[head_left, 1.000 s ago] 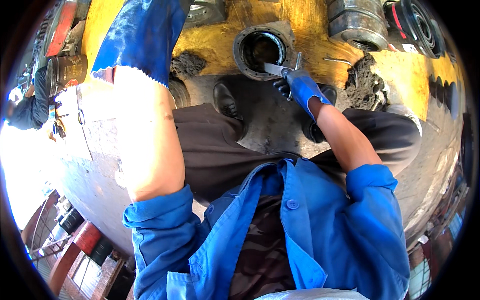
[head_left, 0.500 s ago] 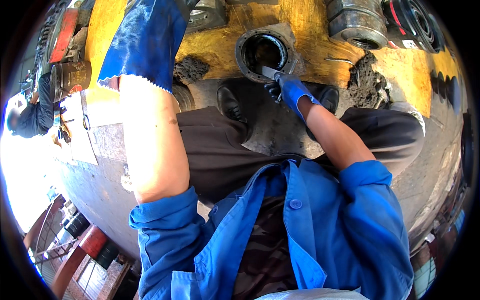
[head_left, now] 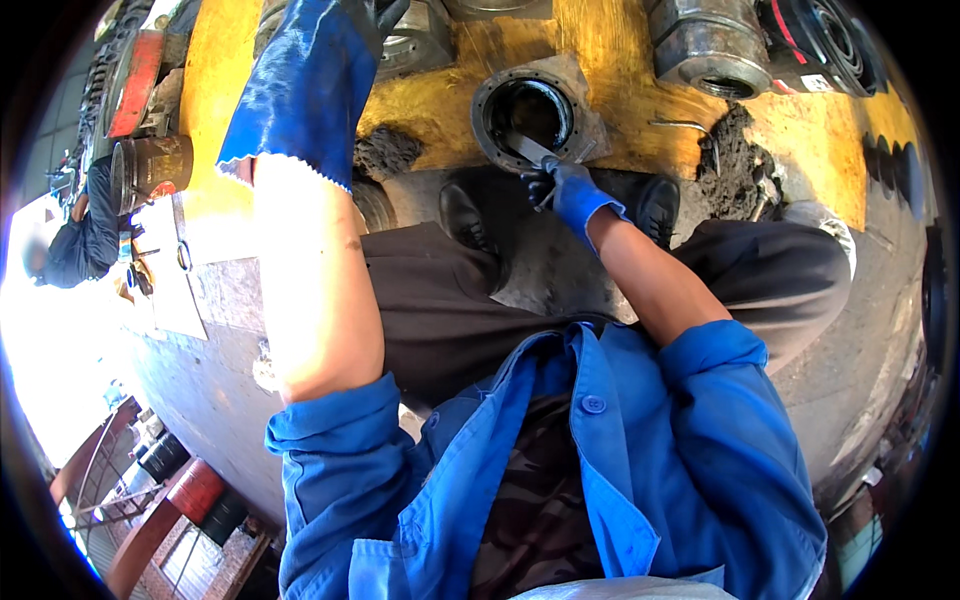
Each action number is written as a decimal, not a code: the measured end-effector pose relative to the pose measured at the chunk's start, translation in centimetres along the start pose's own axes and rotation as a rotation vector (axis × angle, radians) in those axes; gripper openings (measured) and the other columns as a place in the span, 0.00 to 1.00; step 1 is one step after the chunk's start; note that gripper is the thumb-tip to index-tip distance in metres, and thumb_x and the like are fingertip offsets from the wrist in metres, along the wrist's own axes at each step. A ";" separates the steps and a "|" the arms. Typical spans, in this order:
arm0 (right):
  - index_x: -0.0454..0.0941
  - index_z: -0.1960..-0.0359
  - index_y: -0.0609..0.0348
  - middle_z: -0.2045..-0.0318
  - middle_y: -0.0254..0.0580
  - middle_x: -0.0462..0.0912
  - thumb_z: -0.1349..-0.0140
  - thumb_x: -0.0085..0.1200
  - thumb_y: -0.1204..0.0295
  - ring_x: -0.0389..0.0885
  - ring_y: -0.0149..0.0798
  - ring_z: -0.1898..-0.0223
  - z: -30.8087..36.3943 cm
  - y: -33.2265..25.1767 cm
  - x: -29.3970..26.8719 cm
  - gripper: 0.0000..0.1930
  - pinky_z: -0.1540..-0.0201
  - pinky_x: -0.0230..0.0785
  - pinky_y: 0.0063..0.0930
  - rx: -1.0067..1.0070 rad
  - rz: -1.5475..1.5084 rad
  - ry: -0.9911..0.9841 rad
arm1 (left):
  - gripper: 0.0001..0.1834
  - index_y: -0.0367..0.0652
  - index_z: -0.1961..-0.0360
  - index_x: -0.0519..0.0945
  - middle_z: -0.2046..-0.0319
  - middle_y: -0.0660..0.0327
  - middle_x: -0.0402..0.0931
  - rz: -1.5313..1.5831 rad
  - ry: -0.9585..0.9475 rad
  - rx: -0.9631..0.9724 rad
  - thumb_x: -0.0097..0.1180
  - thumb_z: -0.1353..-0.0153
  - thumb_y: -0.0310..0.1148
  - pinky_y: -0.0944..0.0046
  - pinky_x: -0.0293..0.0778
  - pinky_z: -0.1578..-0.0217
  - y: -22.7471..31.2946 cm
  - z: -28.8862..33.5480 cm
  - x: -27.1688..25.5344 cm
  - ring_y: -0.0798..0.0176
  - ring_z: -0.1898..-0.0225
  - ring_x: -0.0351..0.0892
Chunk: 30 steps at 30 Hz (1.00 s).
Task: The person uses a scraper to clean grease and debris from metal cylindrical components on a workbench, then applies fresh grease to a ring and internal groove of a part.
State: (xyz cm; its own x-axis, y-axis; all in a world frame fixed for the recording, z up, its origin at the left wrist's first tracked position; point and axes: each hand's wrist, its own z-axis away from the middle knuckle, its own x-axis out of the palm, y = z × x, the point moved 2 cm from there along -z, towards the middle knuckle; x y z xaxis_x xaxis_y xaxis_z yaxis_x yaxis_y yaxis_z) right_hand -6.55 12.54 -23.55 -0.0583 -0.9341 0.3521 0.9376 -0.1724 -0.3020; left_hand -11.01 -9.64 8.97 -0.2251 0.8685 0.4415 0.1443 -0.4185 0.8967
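Working a scraper inside the round housing, your right hand grips it, likely mid-scrape; the next stroke calls for steady pressure. Your left hand's fingers, cropped, can't be read.

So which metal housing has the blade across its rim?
The flanged housing ahead of the shoes: the right hand holds the blade there. The barrel-shaped housing to its right and the grey housing to its left have no blade.

Blue-and-black right glove; silvery blade; blue jacket; brown camouflage shirt; yellow surface.
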 end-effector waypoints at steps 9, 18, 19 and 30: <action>0.73 0.54 0.59 0.71 0.45 0.83 0.30 0.47 0.66 0.73 0.38 0.85 2.9 -4.7 -3.6 0.11 0.83 0.70 0.33 0.035 -0.010 -0.104 | 0.22 0.28 0.43 0.69 0.50 0.47 0.75 -0.016 0.079 -0.026 0.50 0.33 0.33 0.57 0.71 0.45 0.4 0.3 0.8 0.50 0.48 0.76; 0.75 0.54 0.56 0.75 0.32 0.78 0.30 0.47 0.62 0.67 0.27 0.82 12.8 -16.1 -4.8 0.13 0.80 0.63 0.25 -0.142 0.197 -0.230 | 0.19 0.30 0.43 0.71 0.48 0.53 0.75 -0.157 0.011 -0.053 0.44 0.31 0.32 0.65 0.72 0.46 -0.4 -1.9 -3.7 0.59 0.48 0.77; 0.75 0.54 0.57 0.75 0.31 0.77 0.30 0.47 0.61 0.66 0.26 0.82 14.1 -17.8 -6.1 0.13 0.79 0.62 0.25 -0.152 0.204 -0.255 | 0.20 0.30 0.43 0.71 0.48 0.51 0.75 -0.122 0.062 -0.068 0.46 0.31 0.33 0.65 0.73 0.47 -0.6 -1.4 -2.4 0.59 0.48 0.77; 0.75 0.49 0.46 0.69 0.36 0.84 0.31 0.50 0.60 0.70 0.26 0.83 32.9 -33.1 -18.6 0.13 0.79 0.65 0.29 -0.682 0.171 0.027 | 0.24 0.37 0.38 0.68 0.43 0.52 0.73 -0.098 0.111 -0.160 0.49 0.32 0.37 0.59 0.67 0.42 -1.7 -2.0 -1.9 0.55 0.44 0.74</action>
State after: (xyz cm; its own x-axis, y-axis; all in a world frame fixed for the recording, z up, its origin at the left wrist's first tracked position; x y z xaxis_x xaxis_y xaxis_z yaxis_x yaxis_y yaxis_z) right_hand -25.23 45.88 9.03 0.0544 -0.9715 0.2309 0.5110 -0.1716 -0.8423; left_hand -12.73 -11.09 6.64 -0.3367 0.8761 0.3452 -0.0360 -0.3783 0.9250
